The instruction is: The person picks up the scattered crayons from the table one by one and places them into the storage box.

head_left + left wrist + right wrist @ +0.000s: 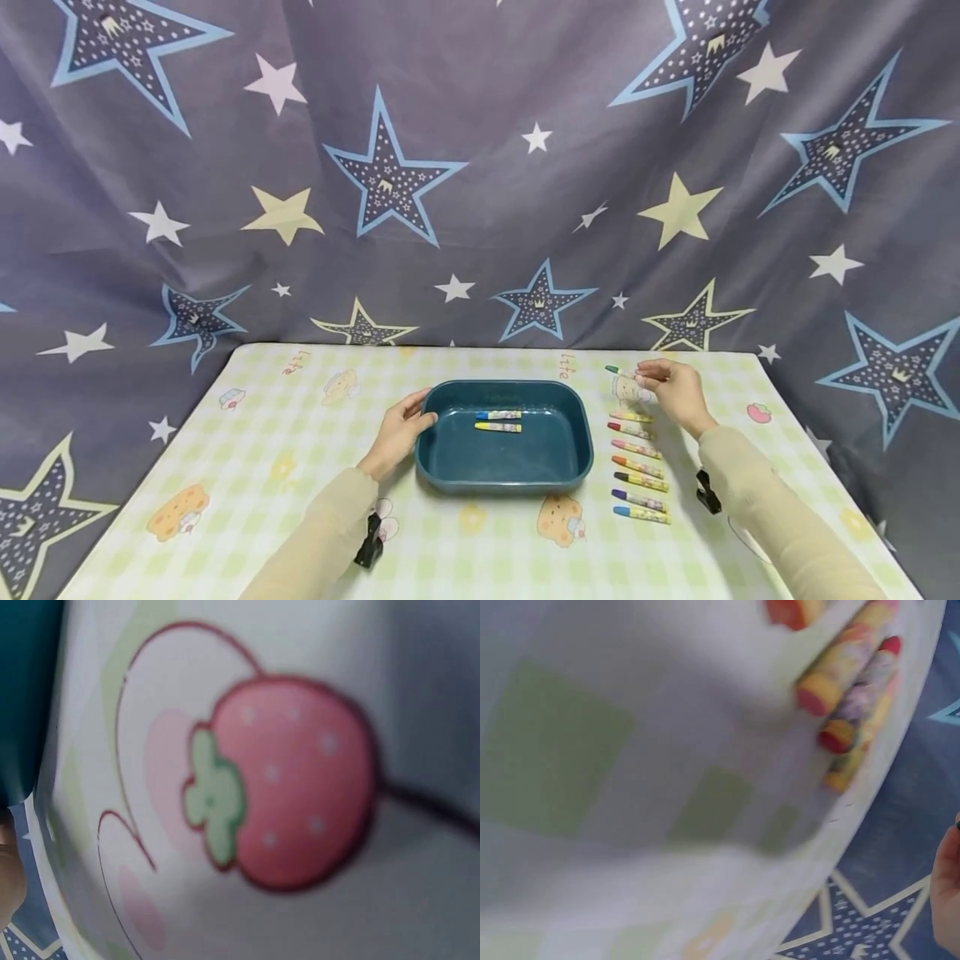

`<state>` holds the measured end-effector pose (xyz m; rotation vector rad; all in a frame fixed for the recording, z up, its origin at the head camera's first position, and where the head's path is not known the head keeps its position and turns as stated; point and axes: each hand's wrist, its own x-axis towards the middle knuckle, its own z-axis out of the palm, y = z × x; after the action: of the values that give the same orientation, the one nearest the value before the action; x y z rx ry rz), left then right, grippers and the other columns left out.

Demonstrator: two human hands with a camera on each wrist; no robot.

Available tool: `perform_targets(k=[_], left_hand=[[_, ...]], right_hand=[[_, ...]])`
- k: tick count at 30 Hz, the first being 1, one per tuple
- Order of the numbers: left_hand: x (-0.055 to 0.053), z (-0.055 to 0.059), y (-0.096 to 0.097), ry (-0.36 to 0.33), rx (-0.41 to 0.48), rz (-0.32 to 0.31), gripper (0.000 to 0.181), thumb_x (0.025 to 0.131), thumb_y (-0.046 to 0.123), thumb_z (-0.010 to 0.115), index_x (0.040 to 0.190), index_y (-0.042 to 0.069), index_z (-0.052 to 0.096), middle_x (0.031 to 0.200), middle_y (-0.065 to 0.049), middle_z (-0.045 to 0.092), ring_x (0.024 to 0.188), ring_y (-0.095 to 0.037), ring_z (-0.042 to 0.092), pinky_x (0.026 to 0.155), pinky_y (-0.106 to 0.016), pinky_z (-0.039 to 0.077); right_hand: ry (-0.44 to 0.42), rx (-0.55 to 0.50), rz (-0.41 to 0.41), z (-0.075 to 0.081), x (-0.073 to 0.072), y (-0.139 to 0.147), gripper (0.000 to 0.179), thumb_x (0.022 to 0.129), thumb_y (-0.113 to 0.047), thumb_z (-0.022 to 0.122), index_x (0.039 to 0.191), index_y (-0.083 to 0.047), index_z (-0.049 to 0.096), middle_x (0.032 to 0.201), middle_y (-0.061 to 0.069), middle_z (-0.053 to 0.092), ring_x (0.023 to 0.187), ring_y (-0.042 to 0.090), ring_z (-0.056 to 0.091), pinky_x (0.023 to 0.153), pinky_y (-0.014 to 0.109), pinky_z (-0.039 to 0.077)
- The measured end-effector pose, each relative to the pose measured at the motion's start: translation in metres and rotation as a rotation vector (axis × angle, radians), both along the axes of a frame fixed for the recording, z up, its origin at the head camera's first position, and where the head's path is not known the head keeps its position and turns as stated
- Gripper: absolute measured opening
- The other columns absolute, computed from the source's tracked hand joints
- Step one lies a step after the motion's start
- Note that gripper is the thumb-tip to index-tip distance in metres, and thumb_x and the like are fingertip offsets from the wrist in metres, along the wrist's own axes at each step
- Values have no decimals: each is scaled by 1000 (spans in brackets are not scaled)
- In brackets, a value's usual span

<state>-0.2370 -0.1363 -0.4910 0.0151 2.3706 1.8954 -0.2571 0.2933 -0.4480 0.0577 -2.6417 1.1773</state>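
Note:
A dark teal plastic tray (504, 481) stands in the middle of the table. My left hand (399, 433) grips its left side, thumb over the rim. Inside the tray lie a blue crayon (498, 414) and a yellow crayon (498, 427), side by side. At the right, my right hand (675, 393) pinches a green-tipped crayon (618, 371) by its rear end, its tip pointing left. Below that hand, several crayons lie in a column, among them a red crayon (631, 430), an orange crayon (637, 467) and a light blue crayon (641, 515).
A checked green and white cloth (285, 550) with printed cartoons covers the table (420, 885). Behind it hangs a grey curtain (480, 167) with stars. Black wrist straps show at both sleeves (318, 533). In the right wrist view, crayons (855, 705) appear near the upper right.

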Motion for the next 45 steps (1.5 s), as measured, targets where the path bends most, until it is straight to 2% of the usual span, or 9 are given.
perform_targets(k=[5,9,17,23,28,37,40,45], left_hand=[[-3,0,-1,10,11,5,51,87,14,58,136,10,43,137,-16,45,127,-29,43,102,-39,42],[-3,4,-1,2,31,4,51,87,12,58,136,9,44,137,-17,45,127,-29,43,102,-38,42],[10,19,1,-16,30,-13,52,87,8,57,136,2,41,138,-21,43,129,-32,40,104,-41,39],[3,6,-1,-4,20,-1,50,88,12,58,136,7,44,137,-17,45,128,-30,42,103,-38,40],[-2,-3,-2,23,17,3,50,88,13,57,136,7,44,137,-18,45,128,-30,42,104,-40,39],[-2,-2,-1,22,23,31,49,86,9,58,134,7,47,134,-17,49,125,-30,46,101,-39,43],[-2,-2,0,29,24,27,49,86,9,58,134,6,46,134,-18,48,125,-30,46,100,-39,43],[-1,-1,-2,12,36,24,50,86,9,58,134,7,46,136,-17,47,126,-30,44,102,-39,42]], right_hand=[[44,-16,37,12,-3,-17,23,83,-7,65,105,1,66,96,18,69,79,15,67,64,14,52],[59,-59,90,19,-2,-33,24,82,-6,66,105,1,67,96,19,69,80,17,68,66,17,54],[50,-155,168,19,7,-70,22,80,-2,68,101,5,67,92,21,69,80,24,69,66,18,54],[1,-157,194,18,11,-95,23,79,-3,69,102,2,68,90,17,70,79,22,68,69,24,55],[-73,-177,223,14,14,-114,23,79,-5,69,102,-2,69,93,13,71,81,20,67,72,26,56],[-78,-205,322,4,18,-142,23,78,-2,69,101,2,69,92,15,70,80,22,67,66,23,55],[-75,-204,307,-2,18,-149,22,77,-1,70,99,2,69,90,13,71,78,20,67,65,23,55],[-125,-244,263,-10,17,-161,22,75,0,71,97,2,70,88,12,71,77,18,67,66,23,56]])
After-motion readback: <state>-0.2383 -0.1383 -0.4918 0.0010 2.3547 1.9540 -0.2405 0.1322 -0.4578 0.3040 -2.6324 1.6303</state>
